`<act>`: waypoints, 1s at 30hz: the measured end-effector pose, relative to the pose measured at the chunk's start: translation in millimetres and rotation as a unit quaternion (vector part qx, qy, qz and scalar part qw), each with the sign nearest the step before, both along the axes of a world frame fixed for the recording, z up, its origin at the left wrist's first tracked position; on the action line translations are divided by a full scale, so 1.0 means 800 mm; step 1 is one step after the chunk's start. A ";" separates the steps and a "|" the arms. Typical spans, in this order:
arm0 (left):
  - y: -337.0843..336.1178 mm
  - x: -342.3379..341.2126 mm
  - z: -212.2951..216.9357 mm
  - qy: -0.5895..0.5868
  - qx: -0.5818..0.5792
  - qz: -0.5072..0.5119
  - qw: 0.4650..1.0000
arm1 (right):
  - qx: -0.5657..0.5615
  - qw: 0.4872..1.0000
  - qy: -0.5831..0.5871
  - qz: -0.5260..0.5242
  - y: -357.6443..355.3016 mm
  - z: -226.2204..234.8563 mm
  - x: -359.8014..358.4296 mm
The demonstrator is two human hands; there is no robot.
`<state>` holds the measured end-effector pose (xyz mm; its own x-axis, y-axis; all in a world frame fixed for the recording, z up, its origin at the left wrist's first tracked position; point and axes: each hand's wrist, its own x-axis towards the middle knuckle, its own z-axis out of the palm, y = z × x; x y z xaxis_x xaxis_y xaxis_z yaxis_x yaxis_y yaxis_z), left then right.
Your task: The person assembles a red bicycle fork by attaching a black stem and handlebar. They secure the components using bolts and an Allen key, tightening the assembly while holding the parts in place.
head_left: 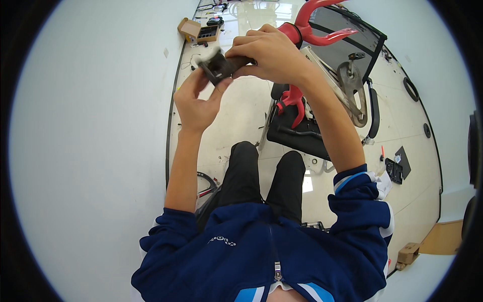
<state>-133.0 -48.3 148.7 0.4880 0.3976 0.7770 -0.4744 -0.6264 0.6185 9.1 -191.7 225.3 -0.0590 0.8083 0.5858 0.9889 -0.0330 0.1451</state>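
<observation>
Both my hands are raised in the upper middle, holding a black part [217,69] that looks like a bicycle handlebar stem, with a squarish opening at one end. My left hand [197,103] pinches that end from below between thumb and fingers. From the right, my right hand [270,54] is closed round the narrower end, hiding much of it. The part's upper edge is blurred. Just beyond my right hand and forearm is a glossy red bicycle frame or fork piece [322,39]. A pale frame tube with a grey crank [351,83] and a black pedal [356,56] lies beside it.
A black chair [302,138] supports the bike parts, including another red forked piece [296,104]. A white wall [95,151] rises at left. Far off stands an open cardboard box [190,28]. A black tool case [394,171] and tyres [410,89] are at right.
</observation>
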 end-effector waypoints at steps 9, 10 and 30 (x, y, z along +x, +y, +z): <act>-0.024 0.002 0.019 0.051 -0.226 -0.120 0.965 | 0.002 0.999 0.033 0.009 -0.017 0.010 0.002; -0.026 0.002 0.018 0.045 -0.214 -0.115 0.969 | 0.006 0.999 0.034 0.001 -0.023 0.016 0.004; -0.004 -0.003 -0.002 0.039 -0.008 -0.039 0.998 | -0.018 0.999 -0.046 -0.014 -0.018 0.006 -0.006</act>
<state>-135.6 -51.8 146.7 0.5771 0.3675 0.7293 -0.4712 -0.5796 0.6648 4.1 -205.9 230.0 -0.0888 0.8304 0.5500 0.9699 -0.0537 0.2376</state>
